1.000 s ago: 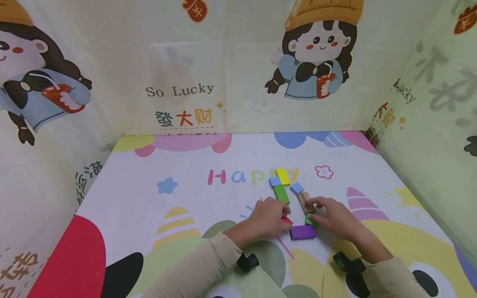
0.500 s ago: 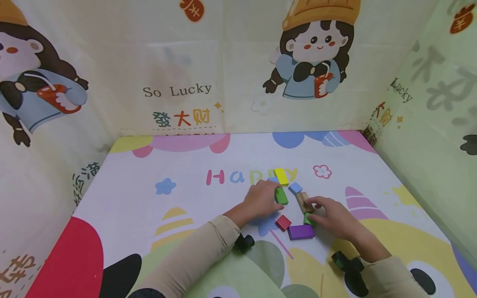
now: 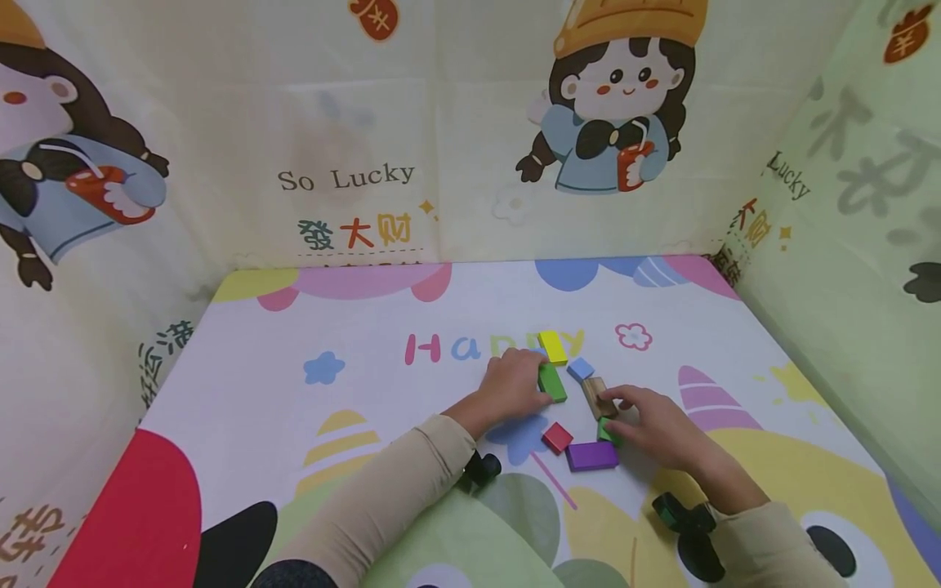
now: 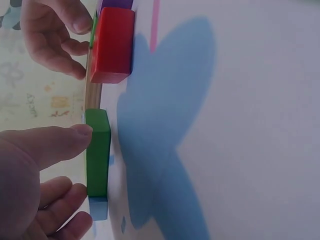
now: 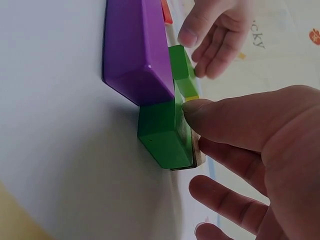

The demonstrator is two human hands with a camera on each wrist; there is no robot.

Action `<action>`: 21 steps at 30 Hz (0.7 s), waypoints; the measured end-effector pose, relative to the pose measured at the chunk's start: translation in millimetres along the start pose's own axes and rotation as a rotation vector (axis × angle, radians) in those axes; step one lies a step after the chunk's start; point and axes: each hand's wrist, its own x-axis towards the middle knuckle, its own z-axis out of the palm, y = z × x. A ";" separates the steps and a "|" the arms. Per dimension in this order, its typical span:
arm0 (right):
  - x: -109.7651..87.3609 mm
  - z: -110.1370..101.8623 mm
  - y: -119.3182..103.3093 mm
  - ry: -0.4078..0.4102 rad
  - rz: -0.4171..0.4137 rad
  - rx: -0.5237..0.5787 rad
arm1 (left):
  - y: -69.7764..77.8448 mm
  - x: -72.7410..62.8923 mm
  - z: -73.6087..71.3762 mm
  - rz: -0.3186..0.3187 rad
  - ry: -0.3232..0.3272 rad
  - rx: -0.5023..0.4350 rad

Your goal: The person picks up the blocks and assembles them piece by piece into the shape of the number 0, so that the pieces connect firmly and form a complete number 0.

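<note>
In the head view, my left hand [image 3: 512, 382] spans a light green block [image 3: 553, 384], its thumb at the near end and fingertips by the far end. A light blue block [image 4: 98, 208] is partly hidden beyond those fingers. My right hand [image 3: 654, 425] has its thumb on a small dark green block [image 5: 162, 135] and its index finger against a brown wood-grain block [image 3: 597, 397]. The dark green block adjoins a purple block [image 3: 592, 456]. A red block [image 3: 557, 438] lies to the left of the purple one, its corner towards it.
A yellow block [image 3: 553, 348] and another blue block [image 3: 581, 369] lie at the far end of the ring of blocks. The patterned tabletop [image 3: 412, 310] meets cloth walls [image 3: 485, 220] at the back and sides.
My left hand has left the red block and moved up and away to the light green block, its thumb closing in. The red block is now uncovered and sits at an angle. My right hand stays put.
</note>
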 end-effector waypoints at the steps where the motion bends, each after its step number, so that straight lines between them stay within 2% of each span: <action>1: 0.3 0.0 0.1 0.000 -0.002 0.001 | 0.0 0.3 -0.2 0.000 0.001 0.003; 21: -0.1 0.6 2.7 -0.001 0.006 0.020 | 3.1 1.5 -2.7 -0.009 -0.006 0.054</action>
